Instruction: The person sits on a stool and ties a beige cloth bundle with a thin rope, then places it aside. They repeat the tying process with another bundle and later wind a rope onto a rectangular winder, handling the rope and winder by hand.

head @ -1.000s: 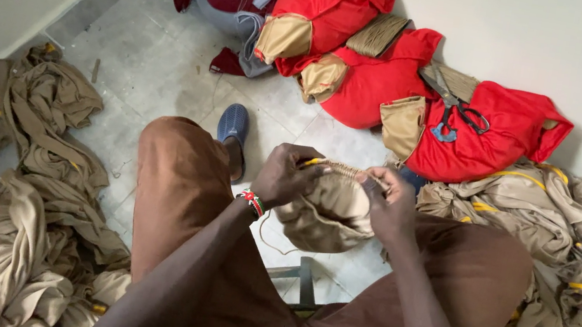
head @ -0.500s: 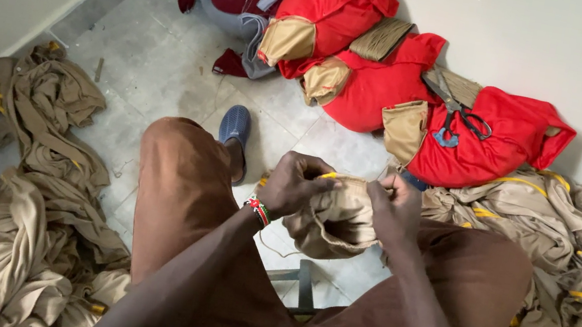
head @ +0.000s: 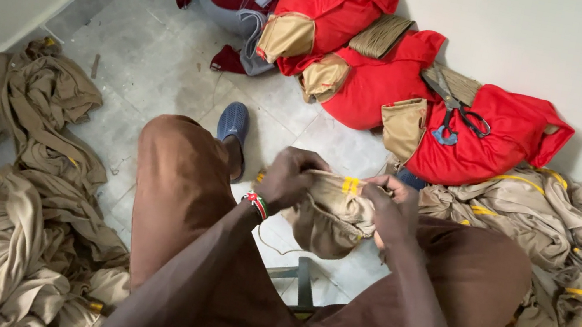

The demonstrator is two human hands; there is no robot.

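Seated above a tiled floor [head: 166, 64], a person's left hand [head: 291, 179] and right hand [head: 394, 208] pinch a khaki garment [head: 334, 210] taut between the knees, its yellow-striped edge turned up for close handling, khaki heaps [head: 6, 218] alongside.

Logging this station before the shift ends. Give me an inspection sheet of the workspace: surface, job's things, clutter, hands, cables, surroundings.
Surface: pale tiled floor, marked in places, bare only in the middle.
Job's things: a khaki garment with a yellow stripe, held up between the knees; a thin thread hangs below it.
Clutter: heaps of khaki garments at the left and at the right; a red and tan pile by the wall, scissors lying on it; grey and maroon cloth behind.
Hands: left hand and right hand both grip the garment's top edge; a beaded band on the left wrist.
Cables: nothing seen.
Surroundings: plain pale walls; a blue shoe; part of a stool frame under the person.
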